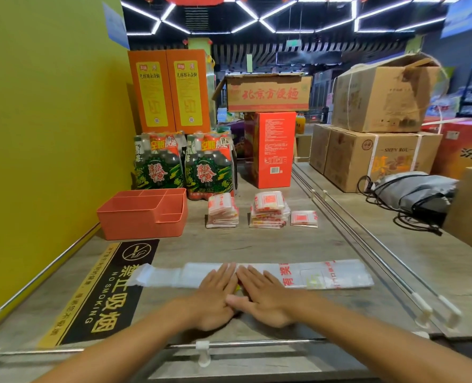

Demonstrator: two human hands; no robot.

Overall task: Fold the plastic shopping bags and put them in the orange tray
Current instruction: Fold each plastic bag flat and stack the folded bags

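Observation:
A clear plastic shopping bag with red print lies folded into a long strip across the counter, its handles pointing left. My left hand and my right hand press flat on the strip's middle, side by side, fingers straight and thumbs touching. The orange tray with inner dividers stands at the back left and holds no bags. Behind the strip sit three lots of folded bags: a stack, a taller stack and a small single one.
A black no-smoking sign is stuck to the counter on the left, by the yellow wall. Drink packs, red and cardboard boxes stand at the back. A grey bag with cables lies beyond metal rails on the right.

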